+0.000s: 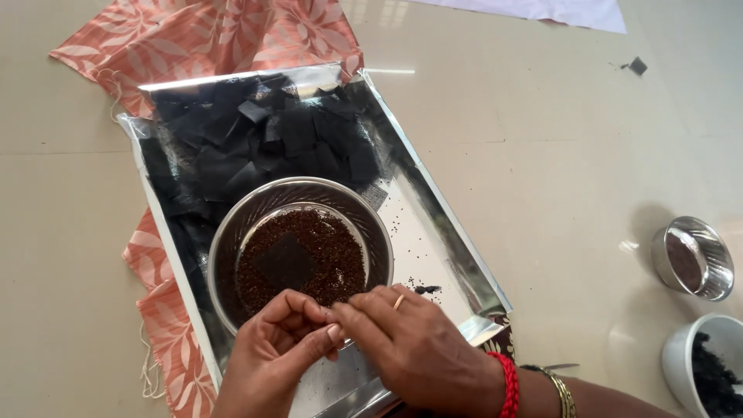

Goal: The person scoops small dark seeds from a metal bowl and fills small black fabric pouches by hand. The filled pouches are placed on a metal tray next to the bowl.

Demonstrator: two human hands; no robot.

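Head view shows the steel bowl point(300, 251) of small brown seeds, with one black square point(285, 262) lying on them, just beyond the fingers. Both hands meet at its near rim: left hand point(272, 352) and right hand point(410, 340) have fingers pinched together, tip to tip; what they pinch I cannot tell. Under the bowl lies a silver tray point(433, 232) with more black squares point(267, 139). Far right of the fingers stand a small steel cup point(694, 258) and a white cup point(708, 371).

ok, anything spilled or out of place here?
Yes. A few dark seeds lie scattered on the silver tray, just right of the steel bowl of seeds. One black scrap sits alone on the floor, far from the black pieces heaped in the tray.
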